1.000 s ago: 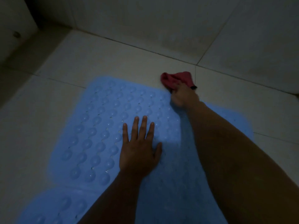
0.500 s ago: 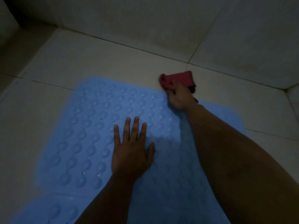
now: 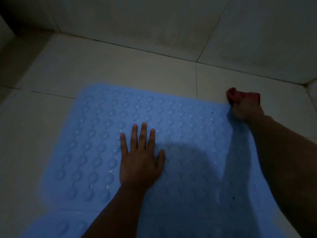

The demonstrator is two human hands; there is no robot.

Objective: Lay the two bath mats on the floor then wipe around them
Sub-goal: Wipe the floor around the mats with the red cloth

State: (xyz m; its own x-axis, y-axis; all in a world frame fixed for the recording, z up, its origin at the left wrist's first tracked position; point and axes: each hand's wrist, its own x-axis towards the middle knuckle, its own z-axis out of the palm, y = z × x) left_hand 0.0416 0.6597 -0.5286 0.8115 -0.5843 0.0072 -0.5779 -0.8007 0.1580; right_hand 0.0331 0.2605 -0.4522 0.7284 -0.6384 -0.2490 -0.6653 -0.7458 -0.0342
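Observation:
A light blue bath mat point(image 3: 106, 134) with raised bubbles lies flat on the pale tiled floor point(image 3: 111, 69). A second blue mat point(image 3: 56, 225) shows at the bottom left, its edge against the first. My left hand point(image 3: 139, 160) presses flat on the first mat, fingers spread. My right hand point(image 3: 245, 109) grips a bunched red cloth point(image 3: 240, 96) on the floor at the mat's far right corner.
A tiled wall point(image 3: 154, 23) rises behind the floor, and another wall meets it in the corner at the far right point(image 3: 308, 85). Dark grout lines cross the floor. A dark step or ledge point(image 3: 10, 40) sits at the far left. The light is dim.
My right hand has swept the red cloth to the right along the mat's far edge, reaching its right corner. My left hand stays pressed on the mat.

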